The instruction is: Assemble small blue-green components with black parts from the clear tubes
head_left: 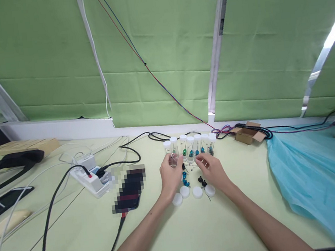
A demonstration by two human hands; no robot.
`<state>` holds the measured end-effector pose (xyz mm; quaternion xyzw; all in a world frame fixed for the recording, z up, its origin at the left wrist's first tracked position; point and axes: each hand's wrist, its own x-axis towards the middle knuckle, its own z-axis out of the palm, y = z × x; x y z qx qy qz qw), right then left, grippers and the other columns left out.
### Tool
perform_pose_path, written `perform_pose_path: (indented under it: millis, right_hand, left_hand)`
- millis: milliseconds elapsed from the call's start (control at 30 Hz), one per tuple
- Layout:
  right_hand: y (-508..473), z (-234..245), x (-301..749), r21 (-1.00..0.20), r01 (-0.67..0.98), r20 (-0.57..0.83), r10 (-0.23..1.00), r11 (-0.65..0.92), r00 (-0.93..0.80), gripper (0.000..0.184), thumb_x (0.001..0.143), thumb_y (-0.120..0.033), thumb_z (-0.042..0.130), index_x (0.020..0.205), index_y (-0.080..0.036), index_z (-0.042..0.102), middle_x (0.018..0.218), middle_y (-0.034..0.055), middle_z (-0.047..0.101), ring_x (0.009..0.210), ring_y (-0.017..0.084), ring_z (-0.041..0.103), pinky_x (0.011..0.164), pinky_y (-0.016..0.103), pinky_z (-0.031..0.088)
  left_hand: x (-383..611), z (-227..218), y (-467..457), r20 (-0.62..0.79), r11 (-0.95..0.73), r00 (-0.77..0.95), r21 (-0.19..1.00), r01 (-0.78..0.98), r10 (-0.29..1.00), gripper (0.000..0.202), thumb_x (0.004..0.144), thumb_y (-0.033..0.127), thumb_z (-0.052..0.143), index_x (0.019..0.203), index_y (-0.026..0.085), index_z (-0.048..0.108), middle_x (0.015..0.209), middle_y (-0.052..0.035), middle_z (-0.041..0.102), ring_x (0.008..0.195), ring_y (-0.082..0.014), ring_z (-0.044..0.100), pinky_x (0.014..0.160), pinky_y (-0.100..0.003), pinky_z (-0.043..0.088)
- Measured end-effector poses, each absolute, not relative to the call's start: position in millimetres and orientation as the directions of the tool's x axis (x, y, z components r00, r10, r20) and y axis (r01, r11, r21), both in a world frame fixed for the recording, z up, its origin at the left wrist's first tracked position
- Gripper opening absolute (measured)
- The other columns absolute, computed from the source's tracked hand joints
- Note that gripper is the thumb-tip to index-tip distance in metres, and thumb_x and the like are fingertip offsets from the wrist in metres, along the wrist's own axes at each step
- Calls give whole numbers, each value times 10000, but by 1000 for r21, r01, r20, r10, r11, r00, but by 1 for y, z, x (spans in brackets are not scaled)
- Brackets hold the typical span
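My left hand (172, 174) is closed around a small clear vial (174, 160), tilted and without a lid. My right hand (211, 168) is pinched beside it; what its fingertips hold, if anything, is too small to make out. Behind both hands stand several clear vials (191, 147) with white caps, holding green or blue pieces and thin wires. Between my hands lie small blue pieces (185, 180), black pieces (202, 182) and a thin wire-like piece (194, 169). Nearer to me are several loose white caps (197, 192).
On the left lie a phone (129, 190) with a cable and a white power strip (92, 180) with plugs. Black cables (136, 145) run along the back edge. A small open cardboard box (247, 134) and a blue plastic sheet (316, 181) are on the right.
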<state>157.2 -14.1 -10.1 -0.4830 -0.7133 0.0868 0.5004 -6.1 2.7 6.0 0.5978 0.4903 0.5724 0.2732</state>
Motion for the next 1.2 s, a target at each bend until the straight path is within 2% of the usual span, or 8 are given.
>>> perform_pose_path:
  millis: [233,500,667,800,1200]
  right_hand:
    - [-14,-14,156,-550,617,532,805,563,-261,121,889,-230,531,892,-194,647,819,47,651,736,183,591,703,317,464]
    - [-26,-11,147,-536,584,431,792,610,-432,188,801,-311,686,965,-229,723,925,59,607,899,213,577,856,364,443]
    - [-31,-10,146,-558,592,329,810,581,-485,309,757,-385,722,1042,-265,716,1015,70,529,968,232,518,905,391,430]
    - [-34,-10,144,-572,599,263,817,560,-512,380,736,-377,738,1104,-296,693,1050,67,485,1020,245,478,935,405,416]
    - [-32,-13,142,-650,542,249,823,533,-510,299,791,-372,695,1082,-304,687,1061,54,477,1041,228,474,960,397,400]
  left_hand:
    - [-5,5,2,446,-397,-140,874,281,884,249,807,443,582,808,195,566,730,6,597,657,-136,544,632,-248,434]
    - [-4,6,1,453,-394,-157,868,302,877,223,797,415,595,808,194,569,739,-6,604,678,-150,552,629,-257,430]
    - [-4,6,0,445,-379,-163,867,323,880,226,796,415,591,819,190,587,749,-16,619,676,-156,555,639,-271,431]
    - [-4,5,1,439,-372,-167,870,322,883,226,790,414,596,819,191,595,757,-18,632,693,-161,571,640,-272,430]
    - [-3,6,0,432,-368,-160,874,317,888,225,787,420,594,790,196,570,754,-16,623,692,-161,561,656,-276,433]
